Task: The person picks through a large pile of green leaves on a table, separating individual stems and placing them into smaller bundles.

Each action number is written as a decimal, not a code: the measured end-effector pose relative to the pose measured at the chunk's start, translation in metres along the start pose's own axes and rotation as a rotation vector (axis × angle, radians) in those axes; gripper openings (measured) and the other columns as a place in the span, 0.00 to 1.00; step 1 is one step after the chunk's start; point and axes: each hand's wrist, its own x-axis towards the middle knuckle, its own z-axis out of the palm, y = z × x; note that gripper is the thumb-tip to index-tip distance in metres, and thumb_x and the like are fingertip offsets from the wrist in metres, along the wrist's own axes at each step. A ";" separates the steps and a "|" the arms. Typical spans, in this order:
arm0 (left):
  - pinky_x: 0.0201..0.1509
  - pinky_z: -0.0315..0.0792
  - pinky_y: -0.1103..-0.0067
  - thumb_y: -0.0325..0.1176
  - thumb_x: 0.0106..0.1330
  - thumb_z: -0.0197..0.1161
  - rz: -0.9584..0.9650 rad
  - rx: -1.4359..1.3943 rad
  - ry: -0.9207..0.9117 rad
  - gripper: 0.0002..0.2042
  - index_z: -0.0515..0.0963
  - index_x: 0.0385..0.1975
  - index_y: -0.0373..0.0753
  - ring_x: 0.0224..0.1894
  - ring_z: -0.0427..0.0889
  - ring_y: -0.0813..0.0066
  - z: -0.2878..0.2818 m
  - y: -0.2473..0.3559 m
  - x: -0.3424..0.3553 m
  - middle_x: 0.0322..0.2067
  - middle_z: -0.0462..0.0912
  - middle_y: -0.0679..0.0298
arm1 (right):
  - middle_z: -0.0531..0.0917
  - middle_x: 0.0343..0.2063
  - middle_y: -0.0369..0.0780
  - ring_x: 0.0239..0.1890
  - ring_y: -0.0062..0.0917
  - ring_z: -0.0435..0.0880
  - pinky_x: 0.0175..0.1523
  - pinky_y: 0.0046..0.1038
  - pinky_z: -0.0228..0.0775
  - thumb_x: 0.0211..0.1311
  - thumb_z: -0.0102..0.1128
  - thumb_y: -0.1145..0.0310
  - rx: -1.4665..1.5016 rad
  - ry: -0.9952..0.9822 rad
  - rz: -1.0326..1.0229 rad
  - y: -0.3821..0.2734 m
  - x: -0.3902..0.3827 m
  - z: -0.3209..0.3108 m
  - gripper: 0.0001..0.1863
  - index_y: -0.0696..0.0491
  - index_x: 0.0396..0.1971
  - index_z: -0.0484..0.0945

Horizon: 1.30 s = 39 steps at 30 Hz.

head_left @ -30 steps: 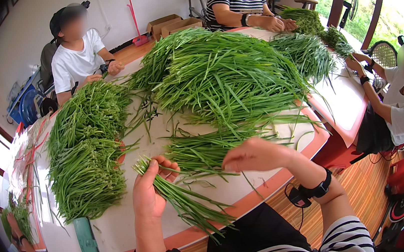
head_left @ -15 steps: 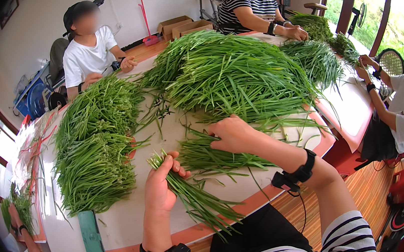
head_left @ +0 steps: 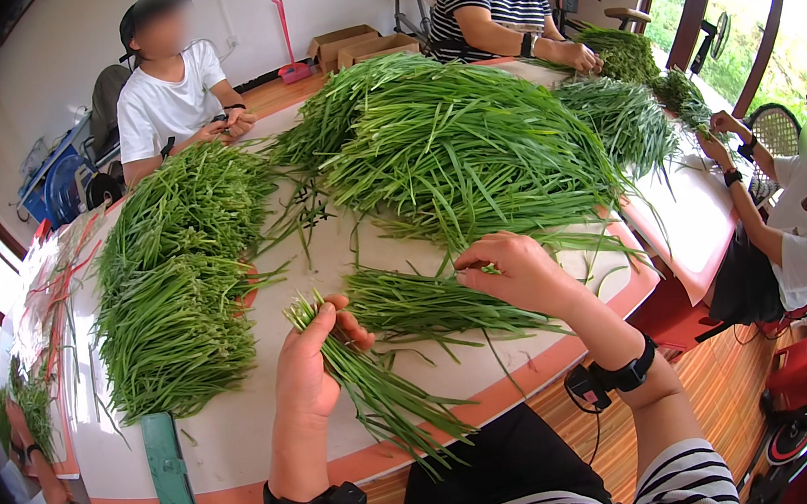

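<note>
My left hand [head_left: 309, 369] is closed round a bunch of green leafy stalks [head_left: 387, 405], pale cut ends poking up past my thumb and blades hanging down to the right. My right hand [head_left: 507, 274] hovers over a loose, flattened row of stalks [head_left: 400, 303], fingertips pinched; whether they grip something is too small to tell. Behind it rises a large heap of the same greens [head_left: 452, 150], and a long pile [head_left: 171, 331] lies along the left of the table [head_left: 304, 466].
A green phone case [head_left: 166, 467] lies near the front edge. Co-workers sit at the back left [head_left: 164, 110], back right [head_left: 486, 20] and right [head_left: 802, 213], handling greens; another person's arm [head_left: 35, 448] shows at far left. Cardboard boxes [head_left: 343, 43] stand behind.
My right hand first moved forward into the loose stalks, then came back slightly rightward and lower, fingers pinched. My left hand stays with its bunch, shifting little.
</note>
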 end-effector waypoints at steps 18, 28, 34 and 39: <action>0.37 0.71 0.73 0.33 0.67 0.48 -0.031 0.055 -0.074 0.08 0.69 0.39 0.38 0.24 0.69 0.77 -0.001 -0.003 0.002 0.20 0.67 0.69 | 0.81 0.25 0.43 0.27 0.34 0.80 0.33 0.31 0.71 0.51 0.58 0.65 0.093 -0.068 0.063 0.002 0.030 0.030 0.10 0.55 0.30 0.79; 0.36 0.69 0.73 0.35 0.66 0.50 -0.046 0.112 -0.094 0.10 0.71 0.41 0.37 0.21 0.65 0.77 0.002 -0.007 0.003 0.17 0.63 0.70 | 0.78 0.20 0.45 0.23 0.40 0.77 0.28 0.34 0.70 0.54 0.55 0.67 0.227 0.064 -0.137 -0.030 0.026 0.052 0.08 0.54 0.31 0.78; 0.35 0.70 0.75 0.38 0.64 0.54 -0.040 0.149 -0.093 0.14 0.72 0.44 0.37 0.22 0.65 0.78 0.000 -0.008 0.000 0.18 0.64 0.71 | 0.78 0.20 0.45 0.23 0.42 0.77 0.29 0.36 0.69 0.56 0.52 0.65 0.295 -0.110 -0.165 -0.050 0.011 0.068 0.10 0.56 0.31 0.76; 0.34 0.71 0.77 0.39 0.65 0.52 0.078 0.087 0.019 0.14 0.72 0.42 0.36 0.27 0.73 0.76 0.007 0.002 -0.005 0.22 0.72 0.67 | 0.77 0.15 0.43 0.19 0.39 0.76 0.26 0.33 0.68 0.56 0.55 0.62 0.274 -0.137 -0.070 -0.032 -0.007 0.035 0.11 0.55 0.26 0.77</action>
